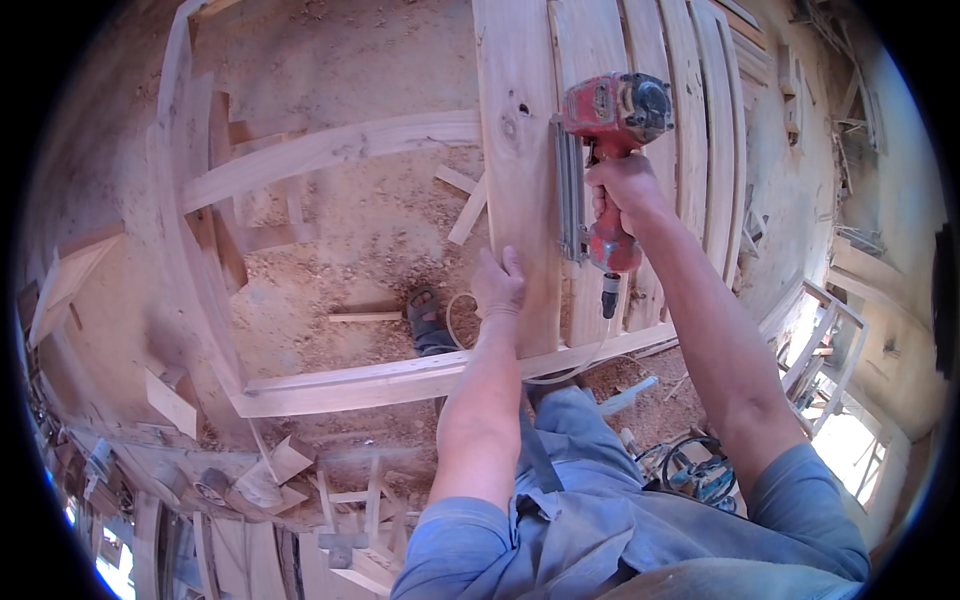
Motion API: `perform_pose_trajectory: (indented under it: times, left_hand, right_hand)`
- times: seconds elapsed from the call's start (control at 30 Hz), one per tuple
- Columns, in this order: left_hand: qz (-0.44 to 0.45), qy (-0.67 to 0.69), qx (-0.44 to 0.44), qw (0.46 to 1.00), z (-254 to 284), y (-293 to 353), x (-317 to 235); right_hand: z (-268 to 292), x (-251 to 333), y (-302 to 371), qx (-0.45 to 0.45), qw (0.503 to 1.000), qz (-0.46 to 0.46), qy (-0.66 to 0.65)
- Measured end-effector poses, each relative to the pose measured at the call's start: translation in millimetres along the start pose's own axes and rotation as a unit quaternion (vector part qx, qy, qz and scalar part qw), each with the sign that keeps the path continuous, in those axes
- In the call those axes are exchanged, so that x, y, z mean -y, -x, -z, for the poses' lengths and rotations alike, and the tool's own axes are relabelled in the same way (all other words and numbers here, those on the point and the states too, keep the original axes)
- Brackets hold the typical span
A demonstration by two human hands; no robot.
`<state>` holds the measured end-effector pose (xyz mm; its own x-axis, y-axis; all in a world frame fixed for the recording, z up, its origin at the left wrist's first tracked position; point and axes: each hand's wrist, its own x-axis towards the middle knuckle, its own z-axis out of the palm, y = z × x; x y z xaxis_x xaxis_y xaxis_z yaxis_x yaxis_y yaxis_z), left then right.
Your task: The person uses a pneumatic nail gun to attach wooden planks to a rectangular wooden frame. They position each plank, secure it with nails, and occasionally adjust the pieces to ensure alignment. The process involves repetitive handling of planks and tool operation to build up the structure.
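Note:
My right hand [625,190] is wrapped around the handle of a red pneumatic nail gun [612,105]. The gun is over pale wooden slats, its grey magazine [570,190] lying along the left side and an air fitting [609,298] at the handle's lower end. My left hand [499,285] grips the left edge of the leftmost wide plank [520,200], near its lower end. That plank lies beside several parallel slats [680,100] on a large wooden frame [350,382]. The gun hides part of the second slat, and the tip of its nose cannot be made out.
A curved crosspiece [340,150] spans the frame's left part. My sandalled foot [425,310] stands inside the frame, near a thin air hose [452,318] and wood offcuts [468,210]. Coiled cables and tools [690,470] lie at lower right. Timber scraps [280,475] fill the lower left.

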<state>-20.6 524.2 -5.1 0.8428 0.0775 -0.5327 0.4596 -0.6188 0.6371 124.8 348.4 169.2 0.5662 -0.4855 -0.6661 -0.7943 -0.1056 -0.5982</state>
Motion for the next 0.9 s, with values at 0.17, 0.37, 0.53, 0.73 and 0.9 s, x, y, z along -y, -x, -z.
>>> perform_pose_trajectory:
  times: [0.17, 0.37, 0.53, 0.73, 0.9]
  left_hand:
    - [-0.008, 0.035, -0.005, 0.999, 3, 2, -3]
    - [-0.004, 0.042, -0.002, 0.999, 10, 2, -8]
    - [0.000, 0.012, -0.005, 1.000, 11, 2, -12]
    - [-0.012, -0.002, -0.043, 0.999, 7, 6, -13]
    - [-0.032, -0.029, -0.092, 0.995, 3, 7, -18]
  right_hand:
    - [-2, 2, -1, 0.023, 1.000, -0.021, -0.003]
    - [2, 3, -2, 0.025, 0.999, -0.023, -0.015]
    - [26, -11, 10, 0.029, 0.997, 0.012, -0.068]
    - [95, -48, 30, 0.016, 0.994, 0.028, -0.102]
    - [149, -114, -15, 0.054, 0.985, -0.031, -0.163]
